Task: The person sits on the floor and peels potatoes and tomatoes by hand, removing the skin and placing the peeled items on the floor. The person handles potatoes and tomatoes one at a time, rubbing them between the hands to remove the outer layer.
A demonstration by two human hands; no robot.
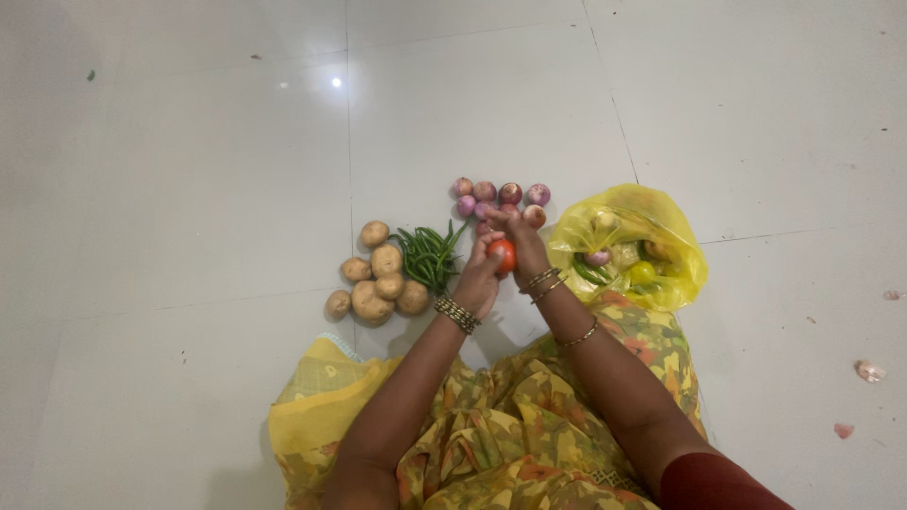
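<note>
Both hands [501, 260] hold a tomato [504, 254]; yellow bag [661, 222] (vegetables inside).

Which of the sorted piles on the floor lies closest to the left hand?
The green chillies, just beside the left hand; the potatoes lie farther left, the onions farther ahead.

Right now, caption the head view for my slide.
Both hands, left and right, hold a tomato above the floor, between potatoes, green chillies, onions and a yellow bag.
</note>
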